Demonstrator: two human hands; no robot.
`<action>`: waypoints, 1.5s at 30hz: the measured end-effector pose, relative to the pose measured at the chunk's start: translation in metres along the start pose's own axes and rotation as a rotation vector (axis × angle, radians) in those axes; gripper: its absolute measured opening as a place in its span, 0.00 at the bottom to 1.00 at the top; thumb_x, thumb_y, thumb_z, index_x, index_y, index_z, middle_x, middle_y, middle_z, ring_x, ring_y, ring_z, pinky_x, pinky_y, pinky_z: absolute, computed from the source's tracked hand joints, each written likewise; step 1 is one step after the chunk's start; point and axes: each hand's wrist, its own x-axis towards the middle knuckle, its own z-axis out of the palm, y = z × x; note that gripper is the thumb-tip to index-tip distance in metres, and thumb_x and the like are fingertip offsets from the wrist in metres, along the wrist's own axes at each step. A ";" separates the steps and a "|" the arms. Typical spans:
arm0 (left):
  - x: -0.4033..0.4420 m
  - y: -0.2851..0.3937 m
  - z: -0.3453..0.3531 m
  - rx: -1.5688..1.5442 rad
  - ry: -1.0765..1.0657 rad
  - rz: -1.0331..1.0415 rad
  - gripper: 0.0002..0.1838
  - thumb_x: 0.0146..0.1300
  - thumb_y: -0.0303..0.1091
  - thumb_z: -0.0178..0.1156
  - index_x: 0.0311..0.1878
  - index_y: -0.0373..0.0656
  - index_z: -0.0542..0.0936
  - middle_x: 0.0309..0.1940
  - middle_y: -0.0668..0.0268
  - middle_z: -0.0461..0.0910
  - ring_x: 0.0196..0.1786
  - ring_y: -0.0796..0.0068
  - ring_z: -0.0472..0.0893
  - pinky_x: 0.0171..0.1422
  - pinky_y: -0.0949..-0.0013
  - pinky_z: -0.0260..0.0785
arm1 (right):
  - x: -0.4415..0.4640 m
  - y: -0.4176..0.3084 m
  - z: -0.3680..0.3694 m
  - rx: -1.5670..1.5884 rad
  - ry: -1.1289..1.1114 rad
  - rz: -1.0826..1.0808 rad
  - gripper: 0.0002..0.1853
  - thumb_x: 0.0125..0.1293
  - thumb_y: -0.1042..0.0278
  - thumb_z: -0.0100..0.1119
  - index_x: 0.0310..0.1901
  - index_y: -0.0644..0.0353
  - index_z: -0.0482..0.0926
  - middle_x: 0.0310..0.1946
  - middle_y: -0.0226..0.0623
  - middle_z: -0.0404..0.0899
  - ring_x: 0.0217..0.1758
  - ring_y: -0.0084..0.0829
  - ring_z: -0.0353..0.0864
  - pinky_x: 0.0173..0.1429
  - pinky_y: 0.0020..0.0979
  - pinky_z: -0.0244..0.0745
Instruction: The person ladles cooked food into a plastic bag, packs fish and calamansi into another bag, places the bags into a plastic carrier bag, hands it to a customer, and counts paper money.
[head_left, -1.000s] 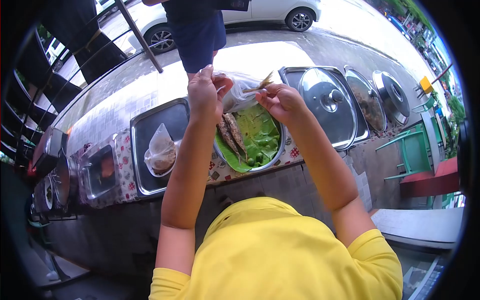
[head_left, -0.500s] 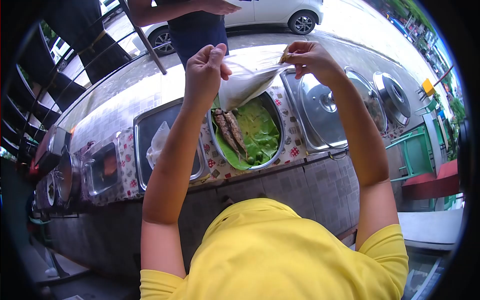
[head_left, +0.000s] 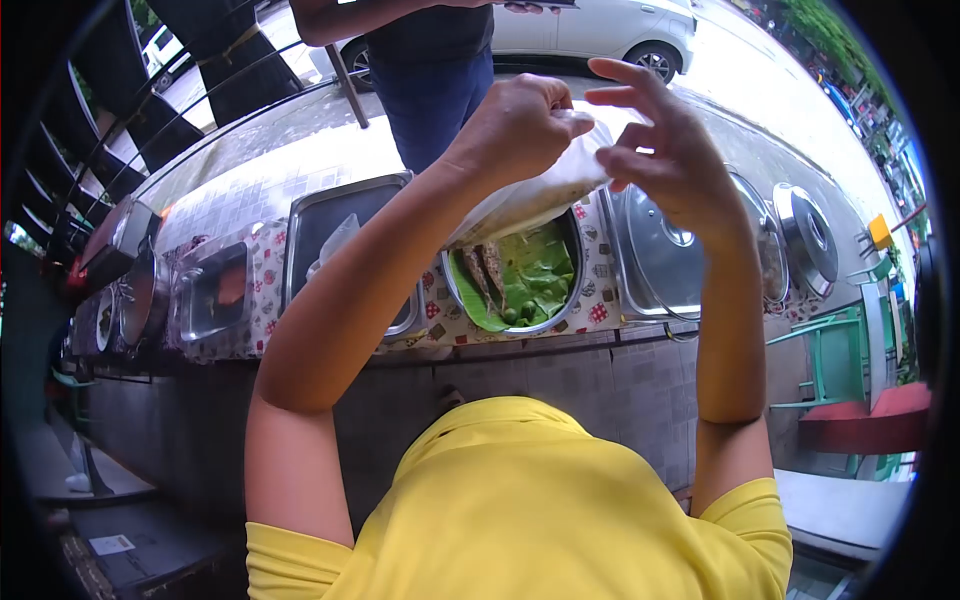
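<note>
A translucent white plastic bag (head_left: 548, 192) hangs over the far side of an oval metal tray (head_left: 577, 298). Something brownish shows through its lower part. My left hand (head_left: 522, 132) is closed on the bag's gathered top. My right hand (head_left: 672, 160) is beside the bag with its fingers spread and nothing visible in them; I cannot tell whether the fingertips touch the plastic. In the tray, two cooked fish (head_left: 484, 272) lie on a green leaf (head_left: 540, 262). Small green fruits (head_left: 520, 313) sit at the tray's near end.
A rectangular steel tray (head_left: 330, 205) with a plastic bag is left of the oval tray. Farther left stands another food tray (head_left: 215, 300). Lidded pans (head_left: 655, 245) are to the right. Across the counter stands a person (head_left: 430, 80), with a white car (head_left: 600, 28) behind.
My left hand has moved right with the bag's top. My right hand has let go of the bag's corner and opened its fingers. The view has shifted slightly.
</note>
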 end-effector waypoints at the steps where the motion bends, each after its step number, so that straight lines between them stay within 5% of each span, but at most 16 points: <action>1: 0.003 0.007 -0.002 -0.033 -0.009 -0.047 0.17 0.57 0.42 0.63 0.38 0.35 0.80 0.23 0.59 0.78 0.25 0.74 0.76 0.33 0.71 0.68 | 0.001 0.004 0.011 -0.133 -0.160 0.054 0.37 0.50 0.73 0.64 0.63 0.62 0.59 0.37 0.42 0.79 0.28 0.25 0.78 0.32 0.22 0.74; 4: 0.002 0.010 -0.005 0.029 0.108 0.069 0.18 0.56 0.43 0.64 0.39 0.36 0.79 0.26 0.60 0.79 0.28 0.74 0.77 0.36 0.71 0.70 | 0.021 0.042 0.040 0.252 -0.068 0.013 0.33 0.49 0.75 0.67 0.58 0.62 0.63 0.34 0.39 0.78 0.32 0.23 0.80 0.33 0.22 0.75; 8: -0.015 -0.012 -0.040 -0.071 0.066 0.190 0.20 0.51 0.43 0.69 0.40 0.37 0.79 0.36 0.61 0.79 0.40 0.76 0.79 0.41 0.70 0.72 | 0.033 0.044 0.048 0.232 -0.101 -0.067 0.11 0.59 0.69 0.60 0.41 0.66 0.79 0.27 0.32 0.78 0.28 0.20 0.77 0.30 0.23 0.76; 9: -0.026 -0.024 -0.047 -0.111 0.132 0.256 0.27 0.46 0.40 0.73 0.48 0.42 0.75 0.43 0.64 0.77 0.49 0.74 0.76 0.45 0.68 0.72 | 0.036 0.043 0.045 0.181 -0.154 0.001 0.08 0.62 0.70 0.57 0.38 0.64 0.82 0.25 0.33 0.79 0.27 0.19 0.77 0.30 0.23 0.75; 12: -0.071 -0.053 -0.031 -0.220 0.241 0.072 0.37 0.40 0.43 0.76 0.55 0.48 0.70 0.43 0.64 0.77 0.46 0.71 0.78 0.45 0.70 0.71 | 0.048 0.040 0.050 0.071 -0.421 -0.157 0.09 0.60 0.72 0.57 0.41 0.61 0.82 0.26 0.34 0.80 0.27 0.18 0.77 0.29 0.22 0.74; 13: -0.078 -0.064 -0.018 -0.449 0.201 0.082 0.41 0.40 0.41 0.76 0.58 0.47 0.67 0.45 0.65 0.76 0.47 0.71 0.77 0.47 0.70 0.72 | 0.052 0.043 0.062 -0.014 -0.446 -0.398 0.11 0.58 0.77 0.56 0.42 0.58 0.82 0.27 0.36 0.80 0.27 0.19 0.78 0.29 0.23 0.73; 14: -0.085 -0.054 -0.013 -0.541 0.224 0.137 0.39 0.39 0.36 0.77 0.56 0.44 0.68 0.45 0.65 0.76 0.48 0.73 0.77 0.48 0.71 0.71 | 0.045 0.018 0.071 0.167 -0.467 -0.123 0.14 0.53 0.77 0.57 0.43 0.58 0.82 0.29 0.41 0.81 0.28 0.27 0.81 0.31 0.27 0.75; 16: -0.097 -0.042 -0.014 -0.364 0.321 0.063 0.36 0.38 0.30 0.76 0.53 0.43 0.70 0.43 0.67 0.76 0.48 0.75 0.76 0.50 0.71 0.70 | 0.058 0.009 0.086 0.009 -0.573 -0.516 0.14 0.52 0.81 0.53 0.41 0.68 0.80 0.33 0.37 0.82 0.32 0.24 0.79 0.41 0.25 0.75; 19: -0.096 -0.046 -0.028 -0.876 0.271 -0.066 0.32 0.37 0.29 0.76 0.48 0.44 0.73 0.40 0.70 0.76 0.46 0.77 0.76 0.50 0.72 0.69 | 0.065 -0.022 0.102 -0.257 -0.499 -0.477 0.16 0.47 0.82 0.52 0.40 0.69 0.80 0.33 0.39 0.81 0.32 0.28 0.79 0.42 0.26 0.75; 22: -0.101 -0.056 -0.054 -0.931 0.105 -0.099 0.31 0.37 0.28 0.76 0.48 0.44 0.74 0.38 0.71 0.76 0.43 0.78 0.76 0.48 0.73 0.69 | 0.077 -0.033 0.118 -0.207 -0.528 -0.563 0.15 0.47 0.82 0.52 0.38 0.67 0.81 0.31 0.39 0.80 0.31 0.29 0.79 0.40 0.27 0.74; 27: -0.105 -0.085 -0.099 -0.488 -0.043 -0.258 0.14 0.45 0.34 0.72 0.35 0.41 0.81 0.34 0.71 0.72 0.37 0.80 0.74 0.39 0.74 0.67 | 0.089 -0.029 0.136 -0.237 -0.385 -0.545 0.13 0.51 0.84 0.54 0.38 0.66 0.82 0.26 0.31 0.75 0.27 0.21 0.76 0.33 0.23 0.73; 30: -0.107 -0.112 -0.113 -0.284 0.006 -0.170 0.12 0.47 0.37 0.71 0.31 0.39 0.83 0.32 0.72 0.70 0.33 0.81 0.71 0.35 0.74 0.65 | 0.086 -0.006 0.144 -0.109 -0.266 -0.242 0.08 0.56 0.71 0.59 0.36 0.64 0.82 0.26 0.34 0.80 0.23 0.25 0.79 0.31 0.25 0.76; 31: -0.104 -0.116 -0.118 -0.199 0.038 -0.134 0.12 0.48 0.37 0.71 0.31 0.39 0.83 0.32 0.72 0.69 0.32 0.80 0.70 0.35 0.73 0.64 | 0.083 0.005 0.149 0.018 -0.212 -0.157 0.08 0.60 0.68 0.59 0.37 0.61 0.83 0.22 0.30 0.77 0.19 0.18 0.75 0.26 0.20 0.72; 36: -0.082 -0.126 -0.119 0.112 0.029 0.018 0.07 0.51 0.33 0.66 0.32 0.40 0.84 0.32 0.69 0.71 0.30 0.79 0.69 0.32 0.73 0.63 | 0.058 0.030 0.150 0.026 0.012 0.259 0.07 0.61 0.70 0.58 0.38 0.62 0.82 0.20 0.29 0.77 0.16 0.15 0.72 0.22 0.18 0.69; 42: -0.060 -0.146 -0.077 -0.264 -0.176 -0.121 0.08 0.56 0.31 0.61 0.34 0.38 0.74 0.26 0.64 0.79 0.29 0.78 0.79 0.37 0.72 0.70 | 0.026 0.033 0.135 0.030 0.112 0.233 0.10 0.62 0.70 0.59 0.43 0.63 0.79 0.22 0.29 0.77 0.17 0.12 0.72 0.23 0.15 0.69; 45: -0.058 -0.142 -0.074 -0.312 -0.124 -0.116 0.06 0.60 0.30 0.59 0.35 0.39 0.73 0.32 0.61 0.81 0.34 0.76 0.82 0.38 0.73 0.71 | -0.014 0.061 0.115 -0.162 -0.122 0.565 0.08 0.57 0.73 0.60 0.39 0.62 0.78 0.25 0.34 0.79 0.20 0.19 0.75 0.27 0.21 0.73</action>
